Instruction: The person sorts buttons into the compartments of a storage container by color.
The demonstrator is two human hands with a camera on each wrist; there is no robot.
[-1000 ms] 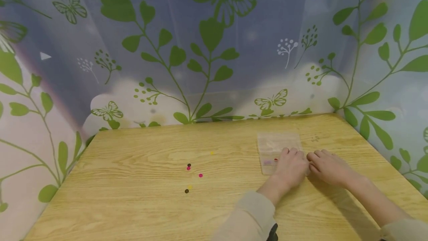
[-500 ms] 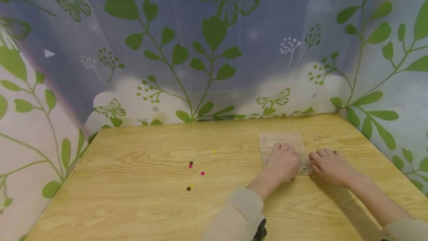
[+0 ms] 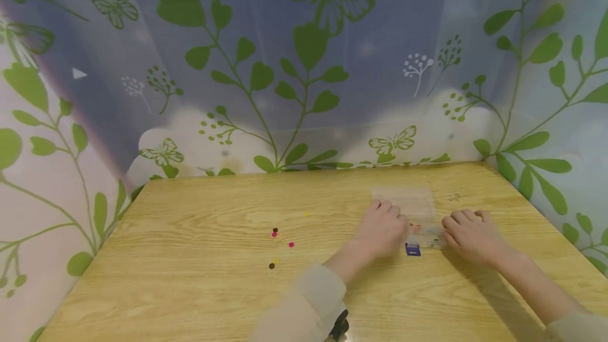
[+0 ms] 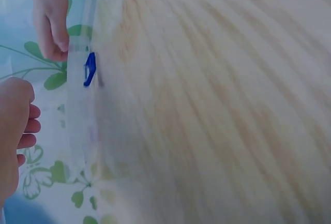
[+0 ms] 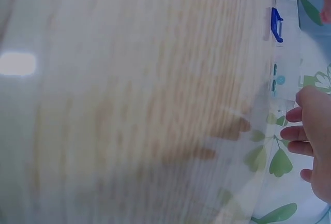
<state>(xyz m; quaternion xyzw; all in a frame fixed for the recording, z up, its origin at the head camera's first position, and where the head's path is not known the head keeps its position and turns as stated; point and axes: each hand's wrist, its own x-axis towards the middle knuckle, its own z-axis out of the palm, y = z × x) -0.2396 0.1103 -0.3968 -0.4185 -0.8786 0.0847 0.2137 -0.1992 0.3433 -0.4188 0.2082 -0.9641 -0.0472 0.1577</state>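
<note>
A clear plastic box point(image 3: 423, 239) with a blue latch point(image 3: 412, 249) on its front lies at the table's right side. A clear flat panel point(image 3: 410, 197) extends behind it. Small red and green pieces show through the plastic. My right hand point(image 3: 475, 236) holds the box's right end between thumb and fingers, also seen in the left wrist view. Over the box's left part is my left hand point(image 3: 383, 228), its fingers loosely curled. In the left wrist view the left hand point(image 4: 13, 136) appears apart from the box point(image 4: 80, 110), with nothing visible in its fingers.
Several small black, pink and yellow discs lie scattered left of the box, including a pink disc point(image 3: 291, 245) and a black disc point(image 3: 272, 266). A leaf-patterned curtain point(image 3: 304, 94) stands behind the wooden table point(image 3: 190, 278).
My left hand has moved left across the box, away from the right hand, uncovering the blue latch and the small pieces inside. The right hand stays at the box's right end.
</note>
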